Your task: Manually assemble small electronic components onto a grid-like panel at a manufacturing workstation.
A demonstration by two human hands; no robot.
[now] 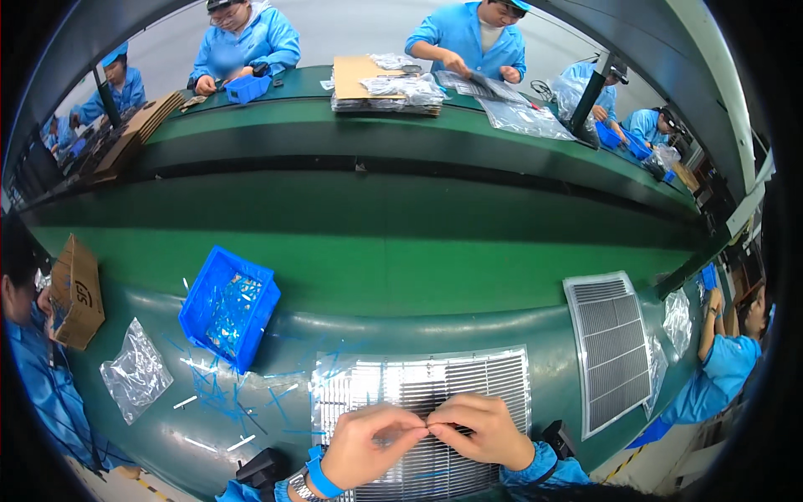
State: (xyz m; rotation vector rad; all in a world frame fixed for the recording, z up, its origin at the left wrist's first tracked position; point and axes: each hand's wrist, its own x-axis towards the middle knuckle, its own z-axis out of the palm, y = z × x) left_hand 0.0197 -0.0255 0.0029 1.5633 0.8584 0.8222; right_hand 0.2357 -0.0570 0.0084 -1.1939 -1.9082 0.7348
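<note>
Head view: left hand (368,445) and right hand (483,431) pinch closed, contents unclear, over slatted sheet (493,376).

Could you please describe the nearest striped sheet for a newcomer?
Start at the green table; at its near side the left hand and right hand meet. The striped sheet lies beneath them, unlike the similar sheet at right, which no hand covers.

A pale wall (351,32) — before it, a long green bench (305,94).
</note>
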